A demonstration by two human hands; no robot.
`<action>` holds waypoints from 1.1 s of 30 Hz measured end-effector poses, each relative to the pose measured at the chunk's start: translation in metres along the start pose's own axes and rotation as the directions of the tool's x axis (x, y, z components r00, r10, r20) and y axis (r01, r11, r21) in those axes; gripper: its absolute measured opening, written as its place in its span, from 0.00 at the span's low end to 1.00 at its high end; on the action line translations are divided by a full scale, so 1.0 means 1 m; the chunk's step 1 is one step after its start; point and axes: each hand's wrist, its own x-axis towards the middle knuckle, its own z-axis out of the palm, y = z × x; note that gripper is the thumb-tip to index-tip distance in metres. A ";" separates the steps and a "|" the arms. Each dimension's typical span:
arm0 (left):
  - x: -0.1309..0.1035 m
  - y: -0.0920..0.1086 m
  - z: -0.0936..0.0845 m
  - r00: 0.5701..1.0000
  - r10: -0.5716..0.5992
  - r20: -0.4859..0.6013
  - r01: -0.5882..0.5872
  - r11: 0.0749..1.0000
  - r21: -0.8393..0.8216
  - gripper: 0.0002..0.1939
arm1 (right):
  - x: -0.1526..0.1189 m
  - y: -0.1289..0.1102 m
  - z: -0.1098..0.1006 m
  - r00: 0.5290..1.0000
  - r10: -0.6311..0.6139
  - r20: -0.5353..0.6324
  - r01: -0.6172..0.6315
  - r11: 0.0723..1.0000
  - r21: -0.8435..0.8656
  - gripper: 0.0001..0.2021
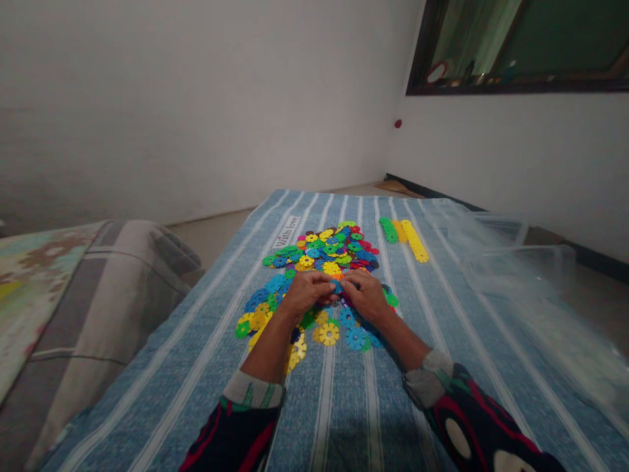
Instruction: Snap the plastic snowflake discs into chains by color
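My left hand (309,292) and my right hand (362,293) meet over the middle of the table, fingers pinched together. Between their fingertips is a blue notched disc (337,286), the flower-shaped kind that slots into others. An orange piece shows just behind the fingers; whether it is joined to the blue one I cannot tell. Beyond my hands spreads a heap of colourful notched discs (314,249). More loose discs, among them a yellow disc (329,333) and a blue disc (356,338), lie around and below my wrists. My forearms cover part of them.
Behind the heap to the right lie a green row of discs (388,230) and a yellow row of discs (415,241), an orange one between. Clear plastic containers (521,269) stand along the right edge of the striped tablecloth (196,367). A cloth-covered surface (113,295) is at left.
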 end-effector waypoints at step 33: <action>0.009 -0.004 -0.011 0.979 0.066 -0.195 -0.058 0.997 0.046 0.12 | -0.015 -0.018 0.007 0.890 -0.162 0.425 0.339 0.860 -0.382 0.07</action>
